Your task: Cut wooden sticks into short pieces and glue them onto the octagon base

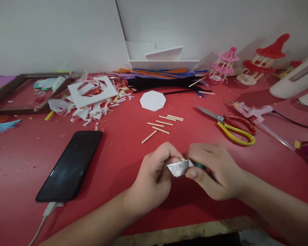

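Observation:
My right hand [213, 171] is closed round the green handle of a knife [178, 168] with a short, broad silver blade. The blade points left, across the front of my left hand [156, 174]. Those left fingers are curled shut, and the pale tip of a wooden stick [182, 159] shows between the hands; most of it is hidden. Just beyond the hands, several short wooden sticks [161, 130] lie loose on the red table [118, 153]. Further back lies a white octagonal board [153, 100] with small holes near its edge.
Right of the sticks are scissors [228, 124] and a pink glue gun [254, 111]. A phone [70, 165] with a cable lies left. Behind are white foam scraps [92, 92], pipe cleaners [164, 80], a pink tiered model [222, 66] and a red one [263, 61].

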Tool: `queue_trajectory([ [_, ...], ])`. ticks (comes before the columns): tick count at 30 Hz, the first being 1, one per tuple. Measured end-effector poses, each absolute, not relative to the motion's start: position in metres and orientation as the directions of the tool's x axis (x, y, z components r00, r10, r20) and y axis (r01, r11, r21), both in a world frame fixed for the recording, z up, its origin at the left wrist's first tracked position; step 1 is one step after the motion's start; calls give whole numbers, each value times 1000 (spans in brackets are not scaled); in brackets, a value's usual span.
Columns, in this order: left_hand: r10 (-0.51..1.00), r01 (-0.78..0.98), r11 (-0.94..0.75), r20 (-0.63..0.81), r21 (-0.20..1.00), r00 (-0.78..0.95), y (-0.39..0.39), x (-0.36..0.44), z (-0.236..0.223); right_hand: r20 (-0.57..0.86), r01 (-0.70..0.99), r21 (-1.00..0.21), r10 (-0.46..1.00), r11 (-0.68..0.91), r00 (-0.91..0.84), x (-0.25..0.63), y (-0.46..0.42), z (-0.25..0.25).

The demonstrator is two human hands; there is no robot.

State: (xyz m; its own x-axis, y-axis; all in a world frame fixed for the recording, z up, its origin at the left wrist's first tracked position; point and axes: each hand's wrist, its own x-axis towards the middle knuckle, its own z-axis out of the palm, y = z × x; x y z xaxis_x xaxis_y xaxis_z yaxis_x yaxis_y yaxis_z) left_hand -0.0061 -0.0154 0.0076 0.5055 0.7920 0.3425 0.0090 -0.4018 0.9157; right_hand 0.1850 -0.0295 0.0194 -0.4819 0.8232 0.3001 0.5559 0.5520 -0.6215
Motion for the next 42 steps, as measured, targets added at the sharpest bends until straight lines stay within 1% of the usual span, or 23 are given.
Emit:
queue_trajectory([
  [9,792,-19,-381,337,924,509,-15,-7,8,344,637,-531,829,559,-442,187,-24,20],
  [11,756,-60,-390,357,919,548,-19,-9,8,364,701,-504,860,505,-358,197,-19,23],
  [13,741,-96,-385,370,918,561,-21,-10,8,433,754,-496,876,430,-215,205,-15,26],
  [14,757,-95,-376,365,922,543,-22,-10,7,472,749,-502,863,432,-182,207,-14,27],
  [17,841,-79,-307,309,949,444,-20,-8,5,495,677,-511,825,530,-272,203,-16,29],
  [20,865,-136,-224,262,965,427,-16,-3,4,457,625,-521,809,581,-371,193,-20,25],
  [22,870,-132,-220,256,966,422,-15,-1,4,423,606,-528,803,595,-419,188,-23,21],
  [24,877,-86,-237,251,968,411,-15,-1,5,396,599,-527,798,603,-455,186,-24,19],
  [26,881,-56,-239,241,969,408,-16,-1,5,378,613,-512,798,602,-469,185,-25,18],
  [29,869,-64,-250,253,966,425,-17,-2,6,358,632,-493,801,598,-479,185,-27,19],
  [42,835,-25,-330,304,944,458,-16,-4,7,382,636,-462,786,618,-487,183,-28,21],
])
